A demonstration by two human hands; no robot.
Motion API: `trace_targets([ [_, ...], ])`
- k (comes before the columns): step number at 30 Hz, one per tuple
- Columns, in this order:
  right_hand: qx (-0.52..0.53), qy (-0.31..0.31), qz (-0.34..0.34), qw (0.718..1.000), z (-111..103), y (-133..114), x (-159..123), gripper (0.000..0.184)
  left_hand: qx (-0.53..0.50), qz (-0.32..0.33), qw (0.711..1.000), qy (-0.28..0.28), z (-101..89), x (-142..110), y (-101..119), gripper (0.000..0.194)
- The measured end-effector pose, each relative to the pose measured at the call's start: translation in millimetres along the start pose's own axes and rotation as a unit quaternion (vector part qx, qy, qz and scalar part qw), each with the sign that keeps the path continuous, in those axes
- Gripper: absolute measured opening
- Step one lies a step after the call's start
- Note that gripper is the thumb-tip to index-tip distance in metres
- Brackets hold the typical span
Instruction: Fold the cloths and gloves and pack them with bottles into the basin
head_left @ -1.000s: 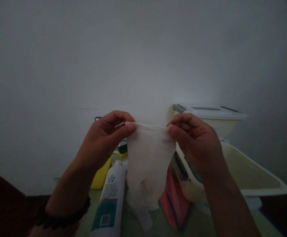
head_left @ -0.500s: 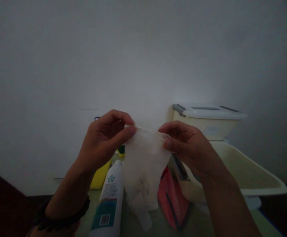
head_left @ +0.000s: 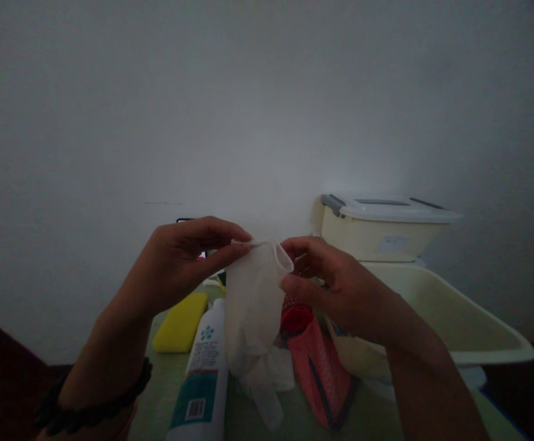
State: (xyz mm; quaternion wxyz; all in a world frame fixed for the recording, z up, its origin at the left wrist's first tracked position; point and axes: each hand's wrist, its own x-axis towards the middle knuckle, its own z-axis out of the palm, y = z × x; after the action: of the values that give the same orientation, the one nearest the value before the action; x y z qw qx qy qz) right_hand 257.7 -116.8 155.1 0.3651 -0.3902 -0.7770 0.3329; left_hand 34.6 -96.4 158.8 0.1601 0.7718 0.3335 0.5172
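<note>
A plain pale wall (head_left: 267, 110) filled most of the dim view. Below it, on the right, an open cream tub (head_left: 455, 324) sat on the green table (head_left: 157, 392), with a lidded cream storage box (head_left: 386, 229) behind it. Nearer the middle lay a white bottle with a teal label (head_left: 203, 373), a yellow sponge (head_left: 180, 321) to its left and a red pouch (head_left: 319, 367) to its right.

Above these things hung a white disposable glove (head_left: 253, 306), fingers down, its tips near the table. The left hand (head_left: 179, 266) pinched one side of the rolled cuff between thumb and forefinger; the right hand (head_left: 331, 282) pinched the other side, its fingers curled at the rim. A dark beaded bracelet (head_left: 92, 398) circled the left wrist.

The step in hand looked like opening the cuff. The next move would likely call for one hand to hold the rim firm while the other freed itself and slid inside.

A second earlier the cuff was stretched taut and flat between the hands; now the hands had drawn closer, the cuff had slackened into a round mouth, and the left forearm had dropped, baring the sponge.
</note>
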Motion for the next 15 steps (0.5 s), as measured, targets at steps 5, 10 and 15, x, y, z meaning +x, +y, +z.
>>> trace_targets([
  [5,-0.030,0.092,-0.010,0.995,7.7,4.2,4.6,0.041,-0.024,-0.003,1.000,-0.011,1.9,0.2,5.0,0.009],
  [10,-0.039,0.110,-0.022,0.993,4.1,1.2,5.5,0.019,-0.044,0.004,0.999,0.004,0.7,0.7,5.8,0.009],
  [15,0.068,0.135,-0.009,0.988,6.7,0.8,7.0,0.020,-0.065,-0.011,0.998,0.021,5.6,2.2,4.9,0.015],
])
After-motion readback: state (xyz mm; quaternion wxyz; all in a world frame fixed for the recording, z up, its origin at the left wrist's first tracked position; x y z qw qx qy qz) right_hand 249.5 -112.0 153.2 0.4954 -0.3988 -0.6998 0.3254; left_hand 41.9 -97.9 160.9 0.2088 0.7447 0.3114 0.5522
